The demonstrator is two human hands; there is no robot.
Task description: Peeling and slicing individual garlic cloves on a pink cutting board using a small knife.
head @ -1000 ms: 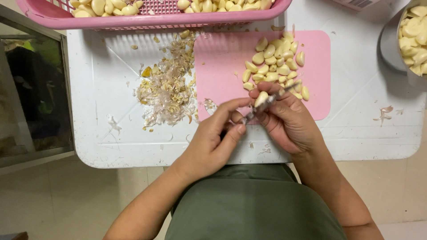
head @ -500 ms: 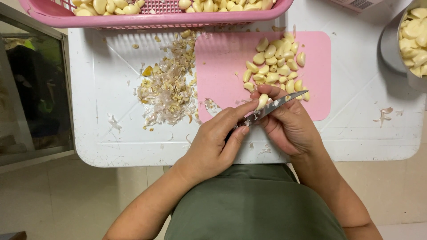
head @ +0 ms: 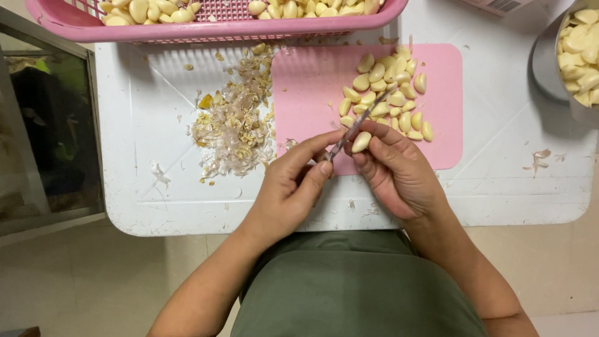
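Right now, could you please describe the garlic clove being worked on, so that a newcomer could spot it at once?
Start at the pink mat on the white table, then drop to its near edge, where the two hands meet. The garlic clove sits pinched in the right hand, beside the small knife held by the left hand. Unlike the pile of cloves lying on the mat, it is held.

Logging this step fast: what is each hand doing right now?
Left hand: closed on a small knife.
Right hand: closed on a garlic clove, pinched at the fingertips.
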